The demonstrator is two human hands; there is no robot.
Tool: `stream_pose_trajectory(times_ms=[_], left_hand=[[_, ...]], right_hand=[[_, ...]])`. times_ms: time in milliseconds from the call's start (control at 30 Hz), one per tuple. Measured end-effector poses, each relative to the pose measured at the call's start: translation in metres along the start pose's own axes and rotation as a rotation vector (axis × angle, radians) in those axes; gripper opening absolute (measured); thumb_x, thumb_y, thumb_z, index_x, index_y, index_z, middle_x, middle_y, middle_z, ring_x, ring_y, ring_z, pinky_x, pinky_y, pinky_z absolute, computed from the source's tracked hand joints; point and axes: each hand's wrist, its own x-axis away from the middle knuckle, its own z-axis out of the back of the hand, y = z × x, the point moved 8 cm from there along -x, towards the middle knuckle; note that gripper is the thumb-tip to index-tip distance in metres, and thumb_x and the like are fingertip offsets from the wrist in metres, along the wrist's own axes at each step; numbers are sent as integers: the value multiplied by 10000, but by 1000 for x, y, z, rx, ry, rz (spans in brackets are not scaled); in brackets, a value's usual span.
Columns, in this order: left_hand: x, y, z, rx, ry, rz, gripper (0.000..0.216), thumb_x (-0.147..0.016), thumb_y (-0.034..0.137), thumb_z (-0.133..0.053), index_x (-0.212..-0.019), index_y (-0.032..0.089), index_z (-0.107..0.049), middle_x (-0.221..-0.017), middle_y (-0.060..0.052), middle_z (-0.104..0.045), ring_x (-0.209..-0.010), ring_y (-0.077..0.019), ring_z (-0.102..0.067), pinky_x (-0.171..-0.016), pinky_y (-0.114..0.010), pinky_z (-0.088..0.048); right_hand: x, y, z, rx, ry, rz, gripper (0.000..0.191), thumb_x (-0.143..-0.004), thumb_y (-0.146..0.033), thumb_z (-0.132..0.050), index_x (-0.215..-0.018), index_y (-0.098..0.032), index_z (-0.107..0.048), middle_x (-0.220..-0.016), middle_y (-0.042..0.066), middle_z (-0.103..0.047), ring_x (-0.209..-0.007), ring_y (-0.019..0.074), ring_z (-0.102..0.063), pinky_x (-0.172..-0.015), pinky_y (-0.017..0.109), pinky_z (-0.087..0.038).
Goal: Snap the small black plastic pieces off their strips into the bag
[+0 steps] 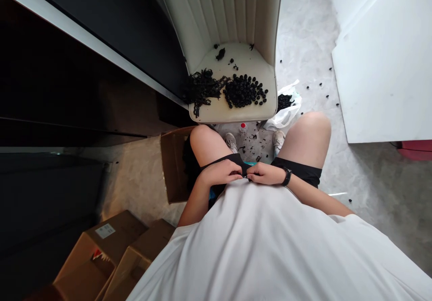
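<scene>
Close to my shirt, above my lap, my left hand (222,172) and my right hand (266,173) meet with fingers pinched. A small black piece (249,179) shows between the fingertips, partly covered; its exact shape is hard to see. In front of my knees, a cream chair seat (236,115) carries a pile of small round black pieces (243,90). To the left of that pile lies a tangle of black strips (202,87). A white plastic bag (282,120) with more black pieces in it stands right of the seat.
An open cardboard box (173,166) with dark contents stands by my left knee. Further cardboard boxes (118,229) are at lower left. Under the seat stands a red-capped bottle (243,128), with black scraps on the floor. A white panel (384,76) is at right, a dark cabinet (84,76) at left.
</scene>
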Motion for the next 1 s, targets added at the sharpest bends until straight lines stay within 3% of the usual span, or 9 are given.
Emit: stream_pose_trajectory(times_ms=[200, 333, 433, 533, 633, 833, 900, 1000], left_hand=[[-8, -6, 5, -120, 271, 87, 240, -1092, 346, -649, -1033, 161, -789, -997, -86, -815, -897, -221, -740, -802, -306, -535], [-3, -8, 5, -157, 426, 3, 271, -1100, 347, -649, -1225, 172, -814, -1154, -117, -844, -1046, -254, -787, -933, -361, -601], [0, -5, 3, -229, 509, -54, 324, -1113, 371, -622, -1278, 166, -812, -1127, -133, -846, -1022, -256, -792, -922, -378, -623], [1, -2, 3, -259, 536, -74, 316, -1121, 357, -605, -1275, 173, -809, -1102, -131, -840, -1031, -252, -788, -932, -379, -628], [-1, 3, 3, -254, 431, -78, 292, -1126, 353, -591, -1171, 179, -822, -1071, -112, -834, -1010, -240, -779, -914, -357, -611], [-11, 22, -22, -281, -19, -70, 205, -1070, 268, -654, -994, 179, -822, -998, -79, -826, -936, -218, -770, -830, -298, -550], [-14, 24, -30, -311, -93, -42, 178, -1027, 264, -704, -916, 193, -823, -958, -76, -829, -899, -230, -771, -786, -307, -539], [-12, 11, -29, -367, -139, 85, 149, -935, 238, -786, -791, 209, -812, -834, -67, -814, -784, -242, -747, -709, -324, -513]], right_hand=[[8, 9, 16, -45, 320, -119, 600, -1111, -709, -431, -957, -175, -656, -784, 2, -602, -716, 154, -508, -709, 297, -402], [8, 11, 16, -218, 366, -123, 665, -1068, -788, -481, -1083, -158, -690, -852, 15, -645, -757, 161, -522, -733, 304, -427], [6, 14, 16, -334, 395, -126, 668, -1052, -806, -498, -961, -165, -664, -780, -6, -583, -740, 151, -482, -715, 299, -413], [5, 18, 20, -292, 417, -138, 681, -1036, -821, -500, -835, -180, -609, -751, -14, -540, -725, 143, -456, -714, 300, -401], [7, 17, 19, -198, 338, -114, 642, -1056, -776, -477, -764, -206, -529, -704, -37, -465, -691, 134, -409, -685, 291, -377], [11, 4, -8, -59, -39, 0, 423, -1070, -520, -526, -797, -198, -561, -721, -17, -547, -668, 125, -450, -665, 282, -383], [12, 2, -13, -36, -107, 17, 362, -1054, -446, -523, -787, -203, -553, -707, -20, -539, -648, 121, -443, -656, 285, -374], [16, 3, -10, 14, -141, 14, 393, -1027, -419, -535, -699, -235, -424, -642, -48, -417, -614, 114, -364, -630, 294, -328]])
